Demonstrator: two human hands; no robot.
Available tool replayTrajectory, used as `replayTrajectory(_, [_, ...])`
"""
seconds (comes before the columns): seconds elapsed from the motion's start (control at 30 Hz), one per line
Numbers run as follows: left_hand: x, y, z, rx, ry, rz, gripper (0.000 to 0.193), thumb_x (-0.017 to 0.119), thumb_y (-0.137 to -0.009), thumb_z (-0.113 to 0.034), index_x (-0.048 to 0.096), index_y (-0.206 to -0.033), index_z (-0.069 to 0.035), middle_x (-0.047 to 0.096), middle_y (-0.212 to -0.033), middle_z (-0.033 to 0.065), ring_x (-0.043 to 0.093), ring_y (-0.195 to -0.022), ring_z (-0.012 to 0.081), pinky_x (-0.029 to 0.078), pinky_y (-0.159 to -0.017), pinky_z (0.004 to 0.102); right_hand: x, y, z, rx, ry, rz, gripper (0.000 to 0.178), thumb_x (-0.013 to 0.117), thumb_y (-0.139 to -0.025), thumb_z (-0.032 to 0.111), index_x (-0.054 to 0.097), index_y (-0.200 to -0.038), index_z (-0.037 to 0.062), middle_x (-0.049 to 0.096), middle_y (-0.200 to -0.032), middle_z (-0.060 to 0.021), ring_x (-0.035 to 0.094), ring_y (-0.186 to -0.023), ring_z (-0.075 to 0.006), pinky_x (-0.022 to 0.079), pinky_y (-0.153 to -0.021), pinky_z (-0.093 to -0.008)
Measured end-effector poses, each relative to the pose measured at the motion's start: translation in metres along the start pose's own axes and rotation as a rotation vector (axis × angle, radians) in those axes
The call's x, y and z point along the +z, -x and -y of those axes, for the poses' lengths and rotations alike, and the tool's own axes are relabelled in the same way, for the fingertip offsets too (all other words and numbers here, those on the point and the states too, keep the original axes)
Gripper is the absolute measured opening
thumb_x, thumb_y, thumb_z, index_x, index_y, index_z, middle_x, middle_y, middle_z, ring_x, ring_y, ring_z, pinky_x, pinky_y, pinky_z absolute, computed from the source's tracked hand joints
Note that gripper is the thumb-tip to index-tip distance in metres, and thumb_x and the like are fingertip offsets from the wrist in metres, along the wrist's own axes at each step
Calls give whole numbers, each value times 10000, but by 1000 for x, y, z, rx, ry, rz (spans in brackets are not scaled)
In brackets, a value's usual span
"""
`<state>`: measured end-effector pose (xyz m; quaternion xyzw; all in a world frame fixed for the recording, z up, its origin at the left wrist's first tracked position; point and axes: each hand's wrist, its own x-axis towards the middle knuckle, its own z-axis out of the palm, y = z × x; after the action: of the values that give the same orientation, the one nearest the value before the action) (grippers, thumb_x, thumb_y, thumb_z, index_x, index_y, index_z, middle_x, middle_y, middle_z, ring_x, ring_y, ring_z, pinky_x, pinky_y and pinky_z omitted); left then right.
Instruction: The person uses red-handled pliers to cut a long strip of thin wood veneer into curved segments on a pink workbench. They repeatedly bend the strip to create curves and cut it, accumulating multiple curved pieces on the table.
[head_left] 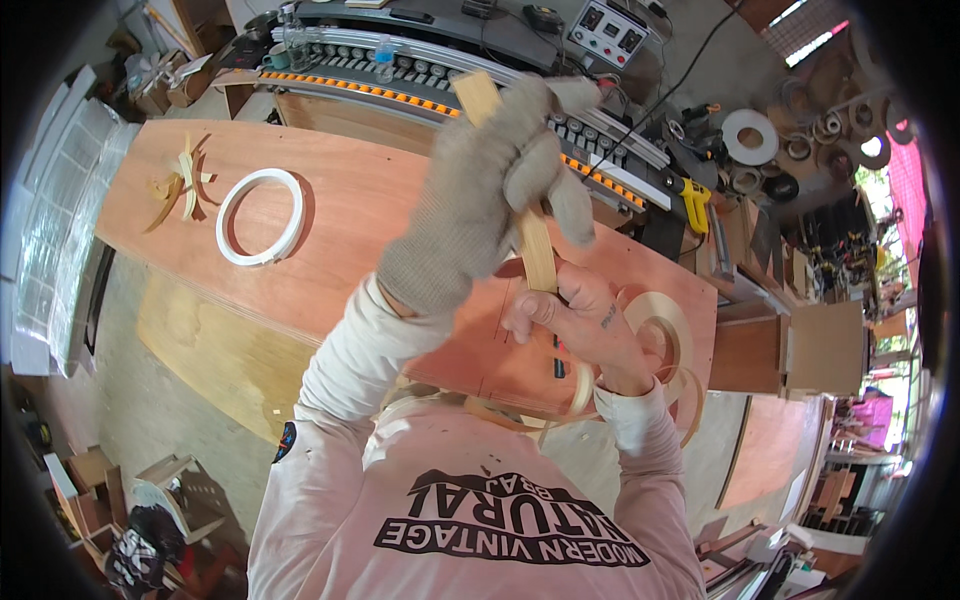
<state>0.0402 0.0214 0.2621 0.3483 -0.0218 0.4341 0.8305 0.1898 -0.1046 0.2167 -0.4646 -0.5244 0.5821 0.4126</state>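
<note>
A flat, pale wooden strip [538, 262] hangs between the two hands, above the reddish tabletop [370, 190]; its long axis runs steeply across the view, the far end leaning to the left and the near end pointing down toward the right side of the body. The gloved left hand [488, 172] is on its upper and middle stretch, while the bare right hand [592, 315] is nearer the body, at the lower end. The left fingers are clamped around the strip, some of the glove's tips jutting outward, and the far end pokes out beyond the knuckles. The right fingers are drawn together on the near end, thumb side close against the wood; how firmly they press, I cannot tell. Loose pale coils [665, 305] lie just beside the right hand; a white ring-shaped roll [224, 222] rests well apart, to the left.
</note>
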Motion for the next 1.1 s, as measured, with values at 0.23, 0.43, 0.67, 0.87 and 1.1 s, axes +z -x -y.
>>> replayTrajectory(0.23, [-103,-38,-61,-22,490,500,262,482,-1077,-228,604,-1090,3,498,-751,-12,571,-789,124,492,-809,278,-70,62,7,577,473,93,399,710,-975,323,679,-1231,19,629,-763,-29,595,-665,-123,465,-644,-283])
replayTrajectory(0.43, [-105,-25,3,911,-1734,-216,218,444,-1060,-103,592,-1165,18,532,-869,-12,495,-769,83,408,-711,241,-110,109,101,444,805,-50,373,843,-793,217,717,-1086,24,690,-730,-138,668,-628,-259,513,-623,-376])
replayTrajectory(0.67, [-112,7,36,591,-1218,-132,444,334,-1154,-312,573,-1325,20,257,-727,-50,298,-632,50,324,-588,191,-98,148,94,388,1384,-181,297,898,-663,194,735,-878,71,649,-643,-124,661,-600,-302,495,-588,-397])
replayTrajectory(0.87, [-152,49,25,11,778,-92,519,339,-1143,-378,524,-1412,26,269,-639,-85,263,-512,39,289,-513,230,-94,159,29,435,1037,-54,360,892,-712,257,728,-950,42,698,-770,-153,702,-719,-302,529,-671,-399])
replayTrajectory(1.1, [-191,66,15,-108,692,-118,485,357,-1144,-348,529,-1399,28,251,-567,-81,264,-452,54,304,-494,257,-81,104,-50,349,855,346,690,781,-894,350,539,-1437,1,650,-1307,-204,660,-1140,-317,518,-949,-325])
